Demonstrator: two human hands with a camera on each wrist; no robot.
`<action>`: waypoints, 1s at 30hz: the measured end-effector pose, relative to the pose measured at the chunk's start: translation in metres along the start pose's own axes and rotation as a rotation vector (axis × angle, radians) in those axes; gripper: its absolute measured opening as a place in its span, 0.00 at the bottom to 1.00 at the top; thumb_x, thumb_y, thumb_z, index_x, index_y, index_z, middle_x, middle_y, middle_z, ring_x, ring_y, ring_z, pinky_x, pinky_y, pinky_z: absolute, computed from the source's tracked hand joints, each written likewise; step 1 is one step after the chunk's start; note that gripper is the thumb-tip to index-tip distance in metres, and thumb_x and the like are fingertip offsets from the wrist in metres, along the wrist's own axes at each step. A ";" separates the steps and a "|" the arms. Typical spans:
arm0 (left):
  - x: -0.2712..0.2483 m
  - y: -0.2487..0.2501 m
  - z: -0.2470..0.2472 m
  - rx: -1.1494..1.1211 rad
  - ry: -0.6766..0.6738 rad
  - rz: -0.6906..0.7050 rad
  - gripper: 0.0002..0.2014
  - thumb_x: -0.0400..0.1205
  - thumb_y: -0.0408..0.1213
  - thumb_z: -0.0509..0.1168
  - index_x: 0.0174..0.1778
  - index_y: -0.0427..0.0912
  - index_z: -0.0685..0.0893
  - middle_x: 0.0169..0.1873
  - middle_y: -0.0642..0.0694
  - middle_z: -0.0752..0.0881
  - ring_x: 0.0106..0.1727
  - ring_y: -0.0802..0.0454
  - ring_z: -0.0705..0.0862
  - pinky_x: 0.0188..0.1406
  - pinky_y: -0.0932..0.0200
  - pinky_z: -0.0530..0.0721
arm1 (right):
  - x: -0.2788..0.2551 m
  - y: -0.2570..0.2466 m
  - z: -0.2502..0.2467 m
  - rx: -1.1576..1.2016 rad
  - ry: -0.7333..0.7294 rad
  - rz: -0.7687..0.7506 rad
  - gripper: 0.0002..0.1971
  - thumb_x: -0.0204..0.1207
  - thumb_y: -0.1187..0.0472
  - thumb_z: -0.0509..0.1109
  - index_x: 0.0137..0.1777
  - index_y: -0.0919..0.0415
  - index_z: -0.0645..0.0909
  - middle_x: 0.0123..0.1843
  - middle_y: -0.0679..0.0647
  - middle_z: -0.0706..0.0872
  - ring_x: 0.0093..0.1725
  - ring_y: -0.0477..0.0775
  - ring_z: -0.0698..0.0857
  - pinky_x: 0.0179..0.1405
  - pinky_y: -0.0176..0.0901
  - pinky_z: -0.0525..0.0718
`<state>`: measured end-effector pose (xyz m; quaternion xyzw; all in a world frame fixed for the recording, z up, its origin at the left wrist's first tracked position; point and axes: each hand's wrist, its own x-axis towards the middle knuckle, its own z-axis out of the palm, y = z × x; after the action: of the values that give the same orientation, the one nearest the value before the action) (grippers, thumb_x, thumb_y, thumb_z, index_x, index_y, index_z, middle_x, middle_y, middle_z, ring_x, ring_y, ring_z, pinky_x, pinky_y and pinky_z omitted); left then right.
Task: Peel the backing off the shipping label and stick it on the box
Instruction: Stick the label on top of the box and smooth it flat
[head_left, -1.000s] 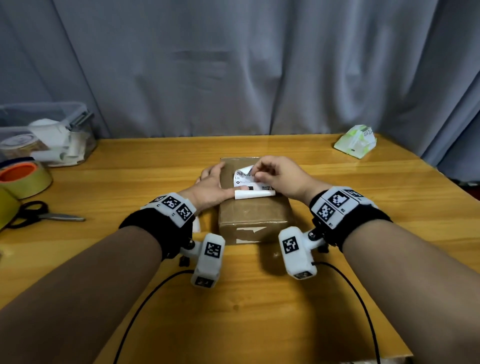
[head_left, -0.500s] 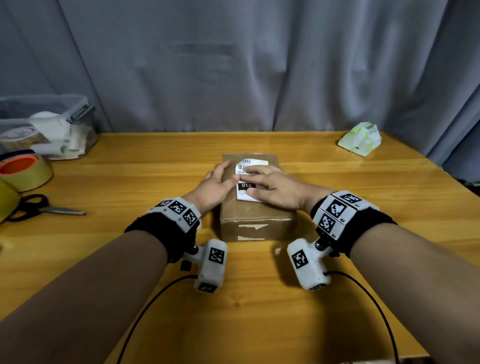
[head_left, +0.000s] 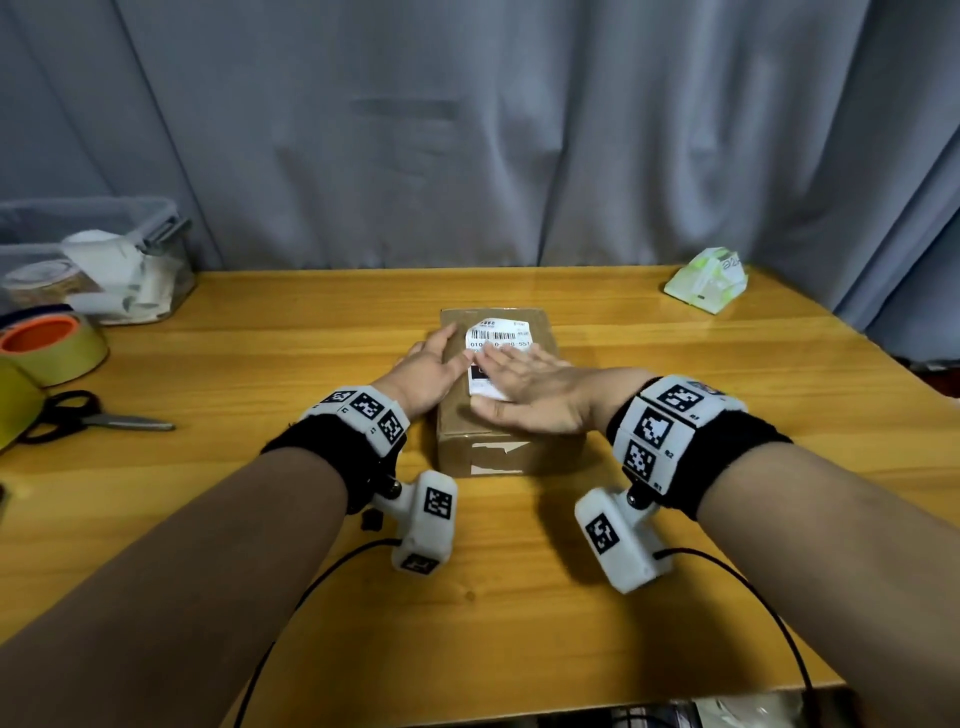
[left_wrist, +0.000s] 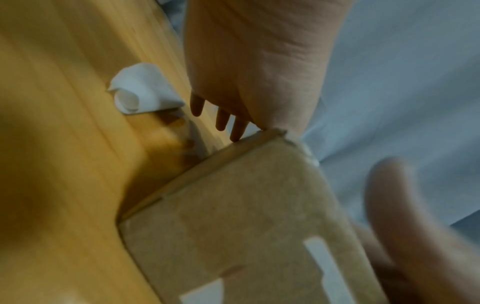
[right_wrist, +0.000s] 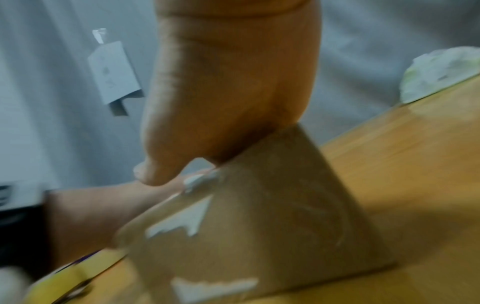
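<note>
A brown cardboard box (head_left: 509, 452) sits mid-table. The white shipping label (head_left: 498, 335) with its barcode lies flat on the box top. My right hand (head_left: 524, 384) lies flat across the label's near half, fingers straight and pressing down. My left hand (head_left: 434, 364) rests flat on the box's left top edge, its thumb touching the label's left side. In the left wrist view the curled white backing (left_wrist: 141, 92) lies on the table left of the box (left_wrist: 233, 226). The right wrist view is blurred and shows my palm (right_wrist: 228, 92) on the box (right_wrist: 272, 216).
At the far left stand a clear bin (head_left: 98, 260) of paper rolls, tape rolls (head_left: 52, 345) and black-handled scissors (head_left: 88, 418). A green-white tissue pack (head_left: 707, 280) lies at the back right. Cables (head_left: 753, 597) trail over the wooden table (head_left: 519, 623) near its front edge.
A second ago my right hand pinched the curling label above the box. It has since flattened and slid toward me over the label, which now lies flat. My left hand stayed put.
</note>
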<state>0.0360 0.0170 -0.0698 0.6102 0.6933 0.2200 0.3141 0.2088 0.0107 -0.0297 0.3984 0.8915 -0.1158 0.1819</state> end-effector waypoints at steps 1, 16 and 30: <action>0.000 0.001 -0.001 0.016 0.005 -0.001 0.31 0.82 0.56 0.53 0.81 0.57 0.52 0.82 0.42 0.57 0.82 0.40 0.57 0.81 0.44 0.58 | -0.005 -0.006 0.001 -0.007 -0.024 -0.022 0.40 0.78 0.32 0.37 0.81 0.55 0.29 0.84 0.51 0.30 0.83 0.49 0.33 0.83 0.49 0.35; -0.019 0.004 -0.012 0.095 -0.002 0.062 0.33 0.81 0.56 0.56 0.81 0.49 0.57 0.81 0.43 0.61 0.81 0.46 0.61 0.81 0.51 0.61 | 0.023 -0.004 -0.011 0.333 0.414 0.150 0.22 0.84 0.48 0.52 0.73 0.56 0.71 0.70 0.60 0.74 0.76 0.61 0.66 0.77 0.55 0.63; -0.017 -0.006 -0.006 0.223 -0.011 0.013 0.31 0.81 0.61 0.47 0.80 0.61 0.49 0.81 0.47 0.62 0.81 0.38 0.62 0.80 0.43 0.60 | 0.005 -0.032 0.000 -0.099 0.086 0.256 0.31 0.82 0.40 0.33 0.82 0.49 0.33 0.86 0.48 0.36 0.85 0.51 0.36 0.76 0.68 0.25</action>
<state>0.0286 0.0003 -0.0668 0.6469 0.7078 0.1401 0.2467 0.1815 -0.0070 -0.0302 0.5038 0.8451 -0.0302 0.1760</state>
